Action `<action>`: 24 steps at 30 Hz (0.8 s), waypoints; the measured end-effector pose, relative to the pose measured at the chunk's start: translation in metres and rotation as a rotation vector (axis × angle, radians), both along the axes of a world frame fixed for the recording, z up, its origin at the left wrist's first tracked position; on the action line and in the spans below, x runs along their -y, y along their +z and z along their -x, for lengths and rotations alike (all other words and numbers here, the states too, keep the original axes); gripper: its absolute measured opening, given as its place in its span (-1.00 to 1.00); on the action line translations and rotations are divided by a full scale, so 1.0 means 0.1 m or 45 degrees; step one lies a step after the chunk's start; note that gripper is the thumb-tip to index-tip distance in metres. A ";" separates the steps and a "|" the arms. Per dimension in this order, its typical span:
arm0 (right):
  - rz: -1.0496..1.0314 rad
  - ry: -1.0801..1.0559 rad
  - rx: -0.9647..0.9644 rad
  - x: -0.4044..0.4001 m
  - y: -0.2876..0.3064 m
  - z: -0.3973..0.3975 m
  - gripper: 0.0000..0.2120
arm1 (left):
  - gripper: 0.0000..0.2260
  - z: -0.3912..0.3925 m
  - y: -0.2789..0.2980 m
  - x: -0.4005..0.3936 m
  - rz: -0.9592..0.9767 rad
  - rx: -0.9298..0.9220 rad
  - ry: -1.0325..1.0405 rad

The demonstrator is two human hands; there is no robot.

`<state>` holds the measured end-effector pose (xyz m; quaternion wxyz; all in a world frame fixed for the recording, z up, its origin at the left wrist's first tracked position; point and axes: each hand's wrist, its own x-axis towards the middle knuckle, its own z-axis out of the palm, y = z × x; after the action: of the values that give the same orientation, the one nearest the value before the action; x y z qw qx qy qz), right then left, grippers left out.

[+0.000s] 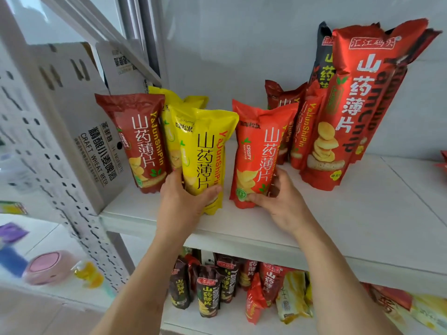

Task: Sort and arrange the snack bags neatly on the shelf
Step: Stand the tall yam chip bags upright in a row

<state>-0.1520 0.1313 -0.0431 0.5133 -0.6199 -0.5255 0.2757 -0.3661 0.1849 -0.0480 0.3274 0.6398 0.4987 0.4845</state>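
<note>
On the white shelf [338, 213] my left hand [186, 201] grips the bottom of an upright yellow snack bag [205, 151]. More yellow bags [169, 122] stand behind it, and a dark red bag [137, 139] is at its left. My right hand [278, 197] holds the base of an orange-red snack bag [258, 151], thumb across its front. Behind that bag stand further red bags [300, 131]. A tall red bag [348, 112] and a black bag [323, 56] stand at the right.
A white cardboard beer box [79, 122] fills the shelf's left end beside a perforated upright [43, 153]. The shelf below holds several dark, red and yellow bags [232, 286]. A pink object [48, 267] lies lower left. Bare shelf stretches to the right.
</note>
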 end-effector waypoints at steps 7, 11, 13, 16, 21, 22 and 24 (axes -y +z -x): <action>0.040 0.201 0.122 -0.09 0.05 0.28 -0.28 | -0.33 0.22 0.02 0.15 -0.097 -0.169 0.295; 0.052 0.262 0.127 -0.20 0.06 0.37 -0.27 | -0.33 0.30 0.03 0.10 -0.072 -0.225 0.348; 0.071 0.276 0.128 -0.24 0.07 0.40 -0.29 | -0.31 0.32 0.05 0.05 -0.057 -0.252 0.368; 0.104 0.284 0.157 -0.34 0.05 0.44 -0.35 | -0.31 0.31 0.07 0.00 -0.049 -0.260 0.384; 0.153 0.262 0.178 -0.40 0.08 0.47 -0.33 | -0.20 0.30 0.03 -0.07 -0.048 -0.245 0.396; 0.166 0.256 0.190 -0.38 0.09 0.47 -0.31 | -0.17 0.29 0.02 -0.07 -0.060 -0.242 0.405; 0.180 0.232 0.201 -0.34 0.11 0.42 -0.30 | -0.11 0.27 -0.01 0.00 -0.092 -0.233 0.435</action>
<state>-0.1935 0.1655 -0.0321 0.3981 -0.6241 -0.5977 0.3080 -0.3931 0.1851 -0.0490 0.1704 0.5985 0.6099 0.4906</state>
